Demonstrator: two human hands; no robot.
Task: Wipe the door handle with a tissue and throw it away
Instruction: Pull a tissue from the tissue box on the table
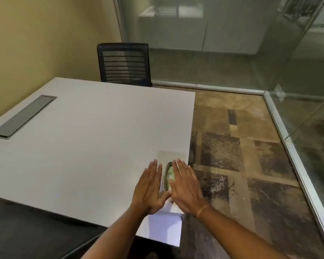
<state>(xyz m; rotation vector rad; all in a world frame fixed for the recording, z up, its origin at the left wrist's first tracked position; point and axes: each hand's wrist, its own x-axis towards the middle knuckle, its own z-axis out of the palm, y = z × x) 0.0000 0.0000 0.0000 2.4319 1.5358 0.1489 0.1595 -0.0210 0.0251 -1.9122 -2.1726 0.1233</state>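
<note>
A pale tissue box [171,157] lies on the white table [86,139] close to its right edge, with an oval opening [169,176] showing tissue inside. My left hand [150,187] hovers flat over the box's left side, fingers straight and slightly apart. My right hand [185,187] is stretched flat over the box's right side, covering much of it. The thumbs nearly meet above the near end of the box. Neither hand holds anything. No door handle is in view.
A black mesh chair [124,64] stands at the table's far side. A grey cable flap [24,115] is set into the table at left. Glass partitions [307,109] with metal frames bound patterned carpet [232,146] on the right.
</note>
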